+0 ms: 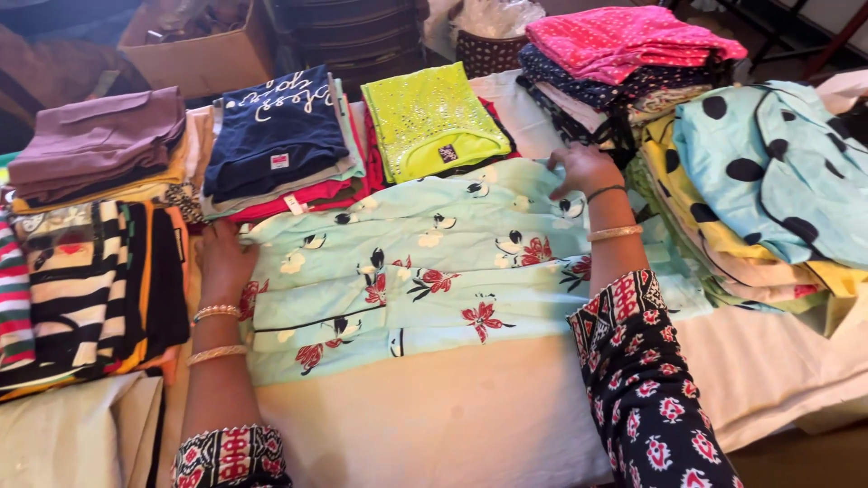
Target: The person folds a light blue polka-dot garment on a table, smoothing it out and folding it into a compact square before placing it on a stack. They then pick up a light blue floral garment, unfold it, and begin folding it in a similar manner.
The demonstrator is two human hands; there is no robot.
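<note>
Pressing flat on a mint floral garment (425, 271), both hands work its ends: left hand (221, 262) lies open-palmed on the garment's left edge, gripping nothing; right hand (583, 169) rests w/ fingers spread on its far right corner, whether pinching the cloth can't tell. Garment lies folded across the cream-covered table (470, 407). Behind it: navy tee stack (276, 131) & lime sequinned top (434, 117). Left of it, striped pile (86, 289); right of it, polka-dot fabric (778, 163).

Soft, even daylight falls bright on the cream cloth-covered table (452, 416) with only faint shadows and no glare, while the far upper-left corner sinks dim and the focus stays fairly sharp, slightly soft at the edges.
</note>
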